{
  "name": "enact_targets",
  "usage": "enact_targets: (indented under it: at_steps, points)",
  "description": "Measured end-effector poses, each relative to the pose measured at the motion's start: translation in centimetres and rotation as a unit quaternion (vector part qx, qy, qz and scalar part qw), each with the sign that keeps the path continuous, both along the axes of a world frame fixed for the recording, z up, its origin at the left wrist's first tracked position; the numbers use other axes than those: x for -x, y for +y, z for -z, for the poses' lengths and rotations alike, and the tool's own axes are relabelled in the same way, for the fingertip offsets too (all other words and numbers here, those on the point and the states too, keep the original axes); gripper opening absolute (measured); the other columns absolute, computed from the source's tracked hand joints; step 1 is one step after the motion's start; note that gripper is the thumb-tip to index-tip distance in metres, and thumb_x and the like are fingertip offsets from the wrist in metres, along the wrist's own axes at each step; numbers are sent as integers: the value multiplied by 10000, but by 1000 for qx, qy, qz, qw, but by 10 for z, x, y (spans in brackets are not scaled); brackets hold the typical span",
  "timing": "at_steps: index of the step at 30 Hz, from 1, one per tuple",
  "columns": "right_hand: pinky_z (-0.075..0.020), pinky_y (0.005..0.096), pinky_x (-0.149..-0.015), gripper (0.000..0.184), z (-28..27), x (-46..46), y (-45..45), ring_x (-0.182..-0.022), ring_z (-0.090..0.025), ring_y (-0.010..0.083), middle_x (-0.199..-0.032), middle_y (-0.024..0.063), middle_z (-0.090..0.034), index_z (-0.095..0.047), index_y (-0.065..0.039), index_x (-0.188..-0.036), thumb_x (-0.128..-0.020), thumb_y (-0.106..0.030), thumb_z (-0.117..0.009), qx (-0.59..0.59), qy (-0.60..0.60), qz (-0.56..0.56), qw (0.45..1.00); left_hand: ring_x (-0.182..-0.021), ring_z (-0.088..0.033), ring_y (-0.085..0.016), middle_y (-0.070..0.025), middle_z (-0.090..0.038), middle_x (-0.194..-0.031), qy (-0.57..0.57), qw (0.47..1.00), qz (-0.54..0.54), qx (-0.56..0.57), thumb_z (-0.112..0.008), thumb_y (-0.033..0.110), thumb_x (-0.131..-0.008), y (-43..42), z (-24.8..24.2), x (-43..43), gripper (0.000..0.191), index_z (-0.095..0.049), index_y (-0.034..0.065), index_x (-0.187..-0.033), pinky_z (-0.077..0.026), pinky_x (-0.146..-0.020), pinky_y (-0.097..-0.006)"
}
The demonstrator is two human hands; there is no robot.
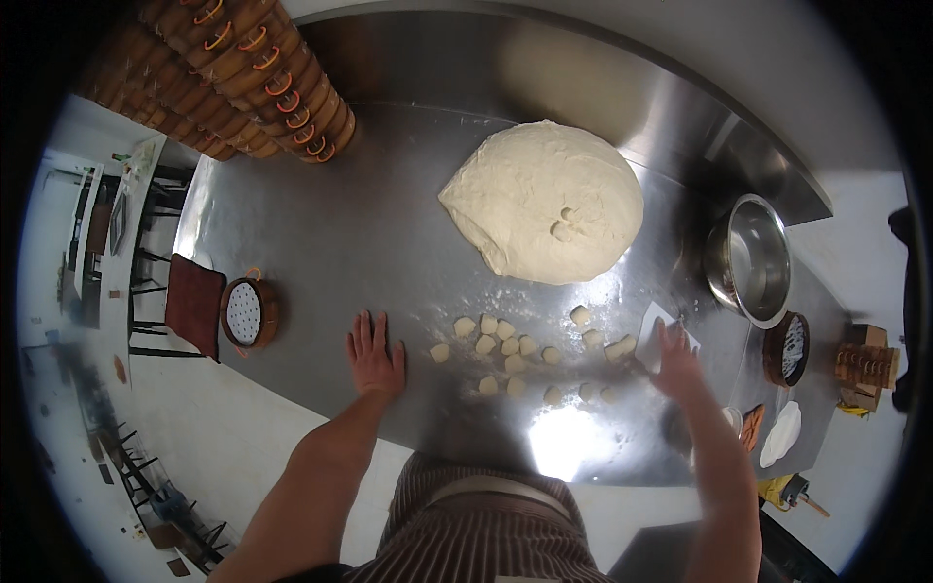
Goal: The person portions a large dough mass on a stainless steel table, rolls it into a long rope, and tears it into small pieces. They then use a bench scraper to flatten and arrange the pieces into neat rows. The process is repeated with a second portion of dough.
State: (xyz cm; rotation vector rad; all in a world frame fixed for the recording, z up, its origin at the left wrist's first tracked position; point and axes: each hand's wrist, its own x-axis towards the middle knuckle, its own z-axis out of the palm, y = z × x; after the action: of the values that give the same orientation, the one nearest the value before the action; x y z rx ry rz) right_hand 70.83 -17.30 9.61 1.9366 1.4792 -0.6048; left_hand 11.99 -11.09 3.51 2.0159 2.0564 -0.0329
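Note:
My left hand (376, 357) rests palm down on the stainless steel table (313, 255), fingers spread, holding nothing. In my right hand (678, 363) is a white dough scraper (649, 334), its flat blade against the metal. Just left of the scraper lies a longer dough piece (620, 348). Between my hands several small dough pieces (509, 345) are scattered in loose flour. Beyond them sits a large mound of dough (547, 197), with a pinched tip on its left and small dents toward its lower right.
Tall stacks of bamboo steamers (291, 87) stand at the back left. A small steamer with a perforated liner (244, 313) is at the left edge. On the right are a steel bowl (751, 262), another steamer (786, 350) and a white cloth (781, 435). A raised backsplash (466, 69) borders the table's rear.

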Motion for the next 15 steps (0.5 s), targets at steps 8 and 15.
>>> enact_targets:
  at_steps: [8,15]
  points:
    - [-252,604,-1313,1261,7,-1,-8,-1602,-308,463,-1745,353,-195,90,-177,-1753,-884,-314,-813,-65,-44,-12,997,-1679,-130,-362,-160,-192,-1807,-23,1000,4,-15,-556,363,-1047,-1,6,2,740,-315,160,-1716,-63,-1355,-552]
    - [-222,624,-1312,1255,-2,5,-10,-1607,-296,468,-1745,354,-196,128,-153,-1744,-910,-316,-796,-9,-10,-35,999,-1673,-145,-374,-184,-205,-1796,-32,999,17,-37,-565,348,-1048,-3,9,2,734,-328,123,-1705,-77,-1348,-570]
